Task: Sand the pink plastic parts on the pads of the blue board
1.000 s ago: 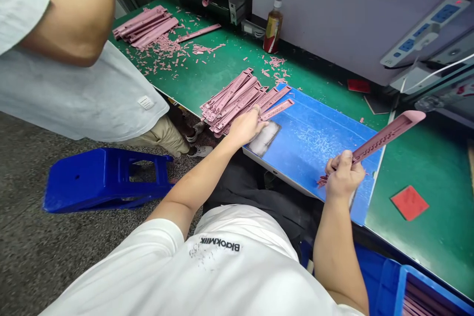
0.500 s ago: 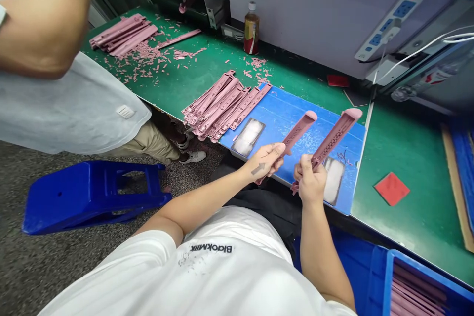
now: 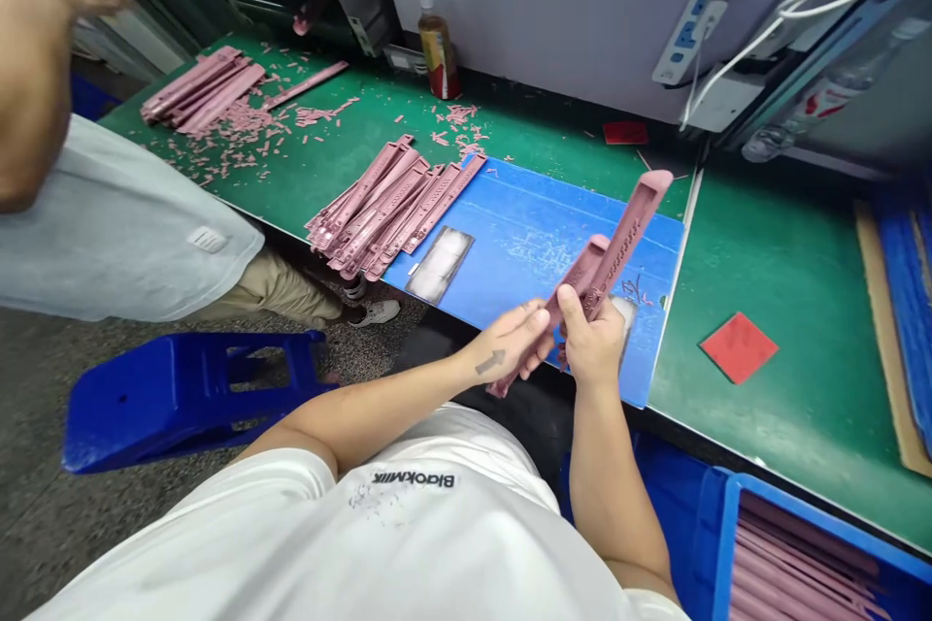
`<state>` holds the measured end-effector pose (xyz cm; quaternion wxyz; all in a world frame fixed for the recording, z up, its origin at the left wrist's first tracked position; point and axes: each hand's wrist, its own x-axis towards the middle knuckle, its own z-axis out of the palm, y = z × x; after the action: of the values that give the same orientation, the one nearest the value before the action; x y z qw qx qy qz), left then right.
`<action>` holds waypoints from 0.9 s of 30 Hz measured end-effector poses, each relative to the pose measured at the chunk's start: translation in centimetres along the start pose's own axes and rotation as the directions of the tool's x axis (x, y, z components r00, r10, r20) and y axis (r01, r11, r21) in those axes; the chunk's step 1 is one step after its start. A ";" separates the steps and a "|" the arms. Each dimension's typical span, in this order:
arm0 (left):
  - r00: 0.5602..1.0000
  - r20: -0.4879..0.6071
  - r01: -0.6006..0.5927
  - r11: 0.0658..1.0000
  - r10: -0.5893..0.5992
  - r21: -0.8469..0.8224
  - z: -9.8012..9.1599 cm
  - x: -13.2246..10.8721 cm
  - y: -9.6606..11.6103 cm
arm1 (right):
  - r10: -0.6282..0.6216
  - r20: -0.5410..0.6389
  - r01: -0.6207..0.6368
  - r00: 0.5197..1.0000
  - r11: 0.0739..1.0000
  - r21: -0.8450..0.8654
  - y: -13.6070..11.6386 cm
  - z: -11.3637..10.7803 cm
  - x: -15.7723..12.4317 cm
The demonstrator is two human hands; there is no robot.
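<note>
Pink moulded plastic bars (image 3: pixel 618 247) fill both your hands, above the blue board (image 3: pixel 543 252) lying on the green bench mat (image 3: pixel 801 388). Below the bench edge on your right sits a blue crate (image 3: pixel 717 543) packed with more pink bars (image 3: pixel 801 572). A blue plastic stool (image 3: pixel 182 398) stands on the floor to your left, near a co-worker in a pale shirt (image 3: pixel 109 223). A stack of pink bars (image 3: pixel 385 213) lies partly on the board's far-left end, and a grey-white pad (image 3: pixel 439 264) rests on the board just beside it. Your right hand (image 3: pixel 589 340) is closed in a fist around the lower end of one bar, whose tip angles up past the board's far edge. Your left hand (image 3: pixel 510 340) curls its slightly spread fingers around a second bar, just beside the first. Pink offcuts (image 3: pixel 240 126) litter the mat farther left.
</note>
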<state>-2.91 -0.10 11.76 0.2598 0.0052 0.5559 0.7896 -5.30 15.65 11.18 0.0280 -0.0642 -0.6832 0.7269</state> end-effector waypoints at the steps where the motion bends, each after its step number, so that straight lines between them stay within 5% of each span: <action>1: 0.999 0.028 0.025 1.000 -0.026 0.004 0.1 0.0 -0.4 | -0.032 -0.023 0.031 0.999 0.999 -0.040 -0.1 0.0 0.1; 5: 0.993 0.086 0.077 0.996 -0.081 0.055 -0.6 0.2 -1.2 | -0.043 0.005 0.043 0.999 0.992 -0.116 0.1 0.1 -0.6; 8: 0.994 0.091 -0.077 0.953 0.052 0.292 -2.4 0.1 -0.3 | 0.026 0.020 -0.024 0.999 0.995 -0.096 0.9 -0.2 -1.6; 12: 0.927 0.006 -0.266 0.646 0.375 0.715 -8.3 -0.3 4.7 | 0.058 -0.084 -0.061 0.995 0.998 -0.034 2.5 -0.7 -2.1; 16: 0.873 -0.033 -0.045 0.148 0.487 0.988 -18.1 1.9 13.5 | 0.093 -0.178 -0.083 0.980 0.995 0.061 3.9 -0.6 -1.5; 19: 0.882 -0.148 0.238 -0.152 0.448 0.959 -24.7 5.9 19.0 | 0.146 -0.199 -0.135 0.969 0.988 0.068 4.4 -0.1 -1.0; 22: 0.912 -0.213 0.310 -0.250 0.350 0.917 -28.7 10.8 21.3 | 0.184 -0.182 -0.179 0.966 0.983 0.045 4.5 0.2 -0.9; 27: 0.941 -0.243 0.297 -0.227 0.237 0.928 -30.9 16.5 20.7 | 0.196 -0.179 -0.193 0.964 0.981 0.034 4.3 0.2 -1.0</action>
<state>-34.71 -25.41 13.53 0.0762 0.0580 0.9949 0.0313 -4.18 15.01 6.99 0.0193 -0.1969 -0.6621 0.7229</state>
